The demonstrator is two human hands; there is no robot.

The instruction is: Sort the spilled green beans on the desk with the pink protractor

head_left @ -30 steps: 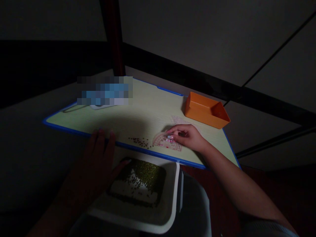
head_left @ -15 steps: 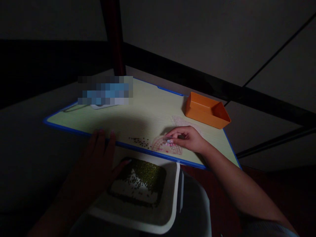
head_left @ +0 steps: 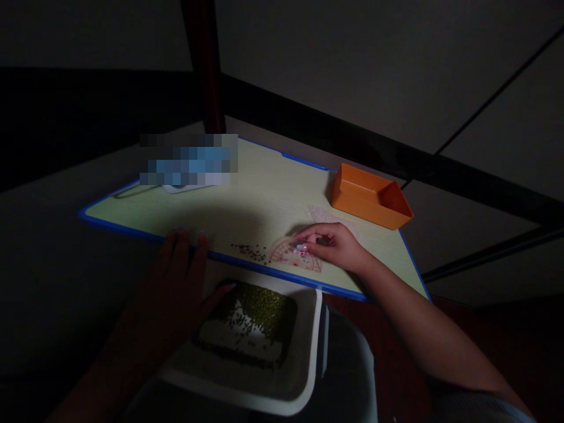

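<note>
The protractor (head_left: 287, 257) is thin transparent plastic, smooth, with printed markings. The tabletop (head_left: 264, 182) has a smooth, low-sheen finish with faint grain (core material not determinable). The blue edge trim (head_left: 127, 230) appears to be smooth plastic. The orange bin (head_left: 365, 210), far right, is smooth plastic with slight sheen. The near tub (head_left: 314, 341) is smooth white plastic; the sleeve (head_left: 480, 406), near right, is matt cloth.

- The clear protractor (head_left: 288, 259) has slid a little left over the bench (head_left: 255, 188) since a second ago, nearer the scattered grains (head_left: 251, 252).
- The right hand (head_left: 331, 242) has gone slightly left with it.
- Compared with half a second ago, hand and protractor sit a touch farther from the near edge.
- The grains' right end now reaches less far right.
</note>
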